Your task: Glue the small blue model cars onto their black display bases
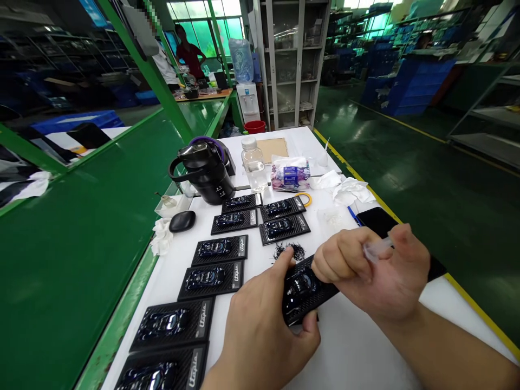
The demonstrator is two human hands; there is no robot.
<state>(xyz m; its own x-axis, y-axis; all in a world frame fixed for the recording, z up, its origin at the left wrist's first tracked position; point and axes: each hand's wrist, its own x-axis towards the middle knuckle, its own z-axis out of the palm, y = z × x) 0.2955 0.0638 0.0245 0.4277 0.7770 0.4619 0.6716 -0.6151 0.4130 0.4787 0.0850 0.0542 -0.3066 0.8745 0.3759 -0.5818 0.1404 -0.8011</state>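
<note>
My left hand [262, 319] is closed around the left end of a dark plate with a glossy black model car [299, 290] on it, thumb underneath and fingers along the far edge. Above the plate's right end is my right hand [377, 276], its fingers curled and touching or nearly touching the car. A small translucent plastic piece [377, 249] is gripped between its thumb and curled index finger; its exact kind is unclear. Beyond the held plate lies a pile of tiny black pieces [289, 251]. Several matching plates, like the plate marked "Utopia" [202, 319], lie in rows to the left.
Behind the rows stand a black jug [209, 176], a clear bottle [255, 168] and a tissue pack [290, 174]. A black mouse [182, 221] lies left, a phone [376, 221] right, partly behind my right hand. Crumpled tissues [353, 190] and an orange tape ring [305, 199] lie farther back.
</note>
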